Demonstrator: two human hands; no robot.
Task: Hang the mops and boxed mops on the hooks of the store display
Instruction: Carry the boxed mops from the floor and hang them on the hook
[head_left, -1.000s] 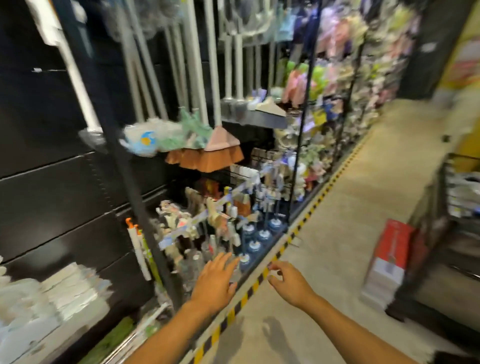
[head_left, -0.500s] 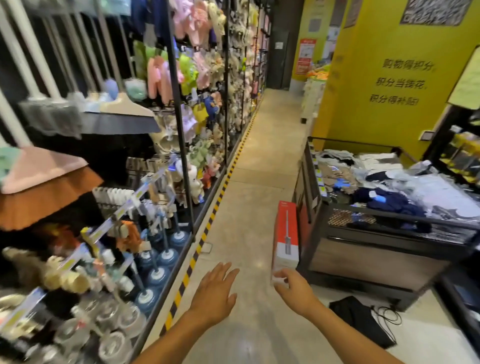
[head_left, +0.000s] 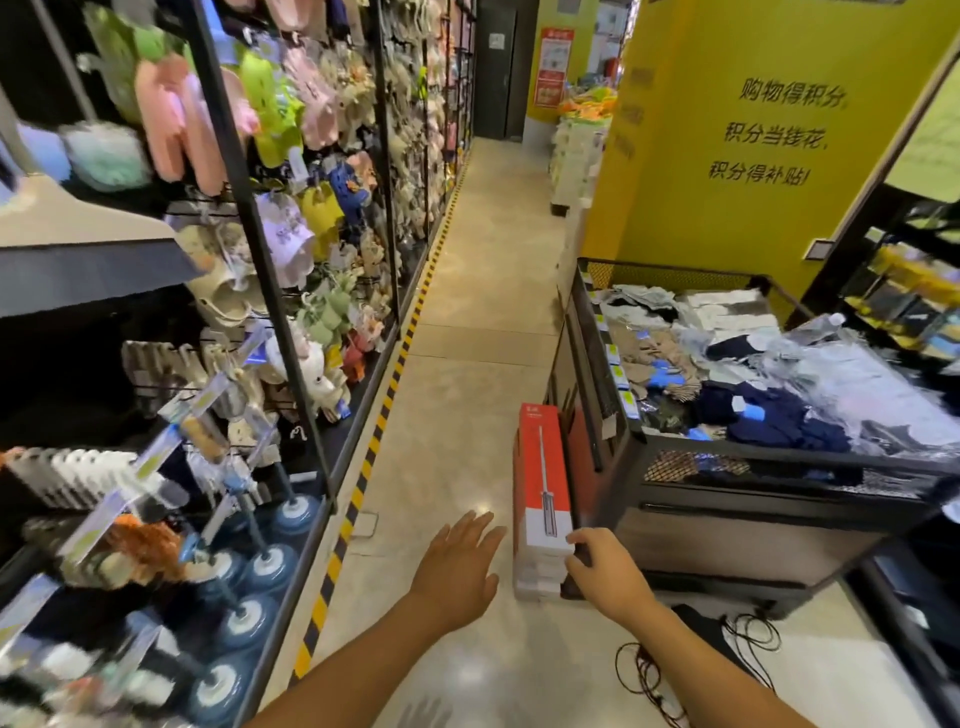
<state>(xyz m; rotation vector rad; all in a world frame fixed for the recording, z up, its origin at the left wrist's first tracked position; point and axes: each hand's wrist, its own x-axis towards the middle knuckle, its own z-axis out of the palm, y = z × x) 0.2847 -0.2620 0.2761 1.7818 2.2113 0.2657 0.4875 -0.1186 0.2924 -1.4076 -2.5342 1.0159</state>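
Red and white boxed mops (head_left: 540, 483) stand stacked on edge on the floor, leaning against a black bin. My right hand (head_left: 605, 571) touches the near end of the stack, fingers curled at the box's corner. My left hand (head_left: 460, 564) hovers flat over the floor just left of the boxes, fingers straight, holding nothing. The store display (head_left: 291, 322) with hooks runs along the left side, its black uprights hung with soft goods and brushes.
A black mesh bin (head_left: 727, 467) full of folded clothes stands at the right. A black bag and cables (head_left: 691, 665) lie on the floor near my right arm. A yellow-black stripe (head_left: 379, 431) edges the display base. The aisle runs ahead beside a yellow wall (head_left: 727, 156).
My view has swung from the display on the left toward the aisle and the boxes. My right hand has reached the near end of the boxed mops; my left hand stays flat.
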